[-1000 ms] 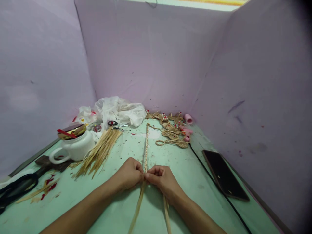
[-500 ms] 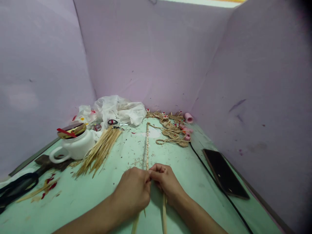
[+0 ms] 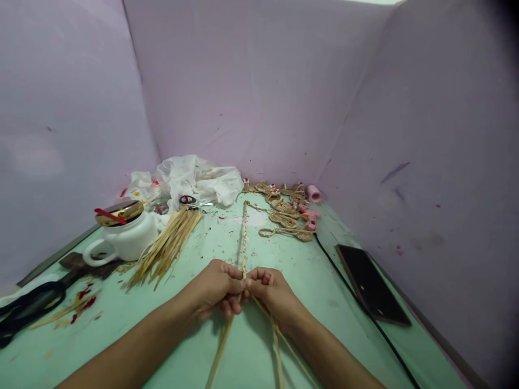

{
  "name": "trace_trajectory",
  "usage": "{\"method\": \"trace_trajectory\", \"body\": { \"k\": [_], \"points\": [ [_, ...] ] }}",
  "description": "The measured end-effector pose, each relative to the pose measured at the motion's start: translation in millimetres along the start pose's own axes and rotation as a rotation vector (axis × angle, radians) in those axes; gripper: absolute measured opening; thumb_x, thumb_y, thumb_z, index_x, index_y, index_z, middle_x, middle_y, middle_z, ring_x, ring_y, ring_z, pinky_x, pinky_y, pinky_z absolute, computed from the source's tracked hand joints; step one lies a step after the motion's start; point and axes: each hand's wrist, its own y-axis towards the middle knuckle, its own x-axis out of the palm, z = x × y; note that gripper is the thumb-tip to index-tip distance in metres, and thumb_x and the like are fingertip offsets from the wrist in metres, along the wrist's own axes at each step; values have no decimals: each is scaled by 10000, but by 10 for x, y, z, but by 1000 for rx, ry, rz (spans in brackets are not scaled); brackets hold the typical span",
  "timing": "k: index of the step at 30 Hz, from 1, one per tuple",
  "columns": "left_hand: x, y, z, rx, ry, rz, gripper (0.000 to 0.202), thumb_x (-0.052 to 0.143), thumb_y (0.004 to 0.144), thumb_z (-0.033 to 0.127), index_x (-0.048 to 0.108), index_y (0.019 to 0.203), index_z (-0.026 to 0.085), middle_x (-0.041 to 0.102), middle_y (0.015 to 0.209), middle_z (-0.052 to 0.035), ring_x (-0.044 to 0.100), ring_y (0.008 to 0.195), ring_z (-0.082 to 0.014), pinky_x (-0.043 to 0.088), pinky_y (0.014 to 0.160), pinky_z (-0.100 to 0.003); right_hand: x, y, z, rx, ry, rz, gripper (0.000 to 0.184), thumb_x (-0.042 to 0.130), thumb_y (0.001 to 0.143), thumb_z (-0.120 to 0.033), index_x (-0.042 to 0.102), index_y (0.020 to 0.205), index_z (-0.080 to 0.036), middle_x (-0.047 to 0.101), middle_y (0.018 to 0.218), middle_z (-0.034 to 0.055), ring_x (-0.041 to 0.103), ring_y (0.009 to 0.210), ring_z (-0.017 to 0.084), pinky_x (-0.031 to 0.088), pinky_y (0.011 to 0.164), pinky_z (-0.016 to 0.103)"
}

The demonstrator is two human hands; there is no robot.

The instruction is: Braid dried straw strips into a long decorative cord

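Observation:
A thin straw braid [image 3: 244, 240] runs straight up the middle of the table, its far end meeting a twisted cord. At its near end my left hand [image 3: 219, 289] and my right hand [image 3: 270, 292] meet, fingertips almost touching. Each hand is closed in a pinch on the straw. Loose straw strands [image 3: 278, 351] trail from under my right hand towards the table's near edge, and another strand [image 3: 221, 346] hangs below my left hand. The exact crossing point of the strands is partly hidden by my fingers.
On the left stand a white mug [image 3: 132, 237], a bundle of dry straw [image 3: 168, 243] and black-handled scissors [image 3: 32, 308]. White plastic bags [image 3: 198, 181] lie at the back. Coiled braided pieces [image 3: 286, 219] sit at back right. A phone [image 3: 373, 286] and black cable [image 3: 344, 281] are on the right.
My left hand has turned from a knuckles-up fist to a pinch with its fingers showing. The loose strands below now spread wider, with two visible under my right hand.

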Motion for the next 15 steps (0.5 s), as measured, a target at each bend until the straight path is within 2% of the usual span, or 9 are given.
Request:
{"method": "trace_trajectory", "body": {
  "k": [4, 8, 13, 15],
  "points": [
    [44, 40, -58, -30, -16, 76, 187, 596, 548, 269, 513, 508, 106, 517, 439, -17, 445, 337, -85, 332, 315, -191, -13, 18, 24, -87, -102, -2, 130, 597, 603, -233, 543, 639, -120, 565, 506, 4, 497, 492, 89, 348, 498, 200],
    [42, 74, -82, -47, 146, 151, 135, 513, 573, 216, 469, 472, 138, 453, 345, 8, 373, 270, -87, 268, 292, -196, -19, 14, 72, -161, -299, 54, 63, 525, 643, -177, 559, 667, -128, 588, 588, 23, 496, 539, 95, 353, 505, 198],
    [58, 108, -156, 113, 257, 249, 106, 480, 533, 135, 438, 435, 141, 374, 332, 51, 292, 303, -43, 189, 334, -181, -30, -68, 58, -290, -692, 203, 104, 510, 671, -212, 584, 630, -153, 580, 580, 21, 471, 537, 106, 313, 479, 206],
    [77, 125, -191, 162, 270, 278, 106, 479, 521, 117, 438, 426, 135, 358, 336, 57, 283, 334, -36, 182, 355, -180, -34, -115, 17, -284, -806, 258, 118, 528, 664, -242, 585, 602, -159, 576, 558, 22, 466, 522, 111, 301, 473, 214]
  ]
}}
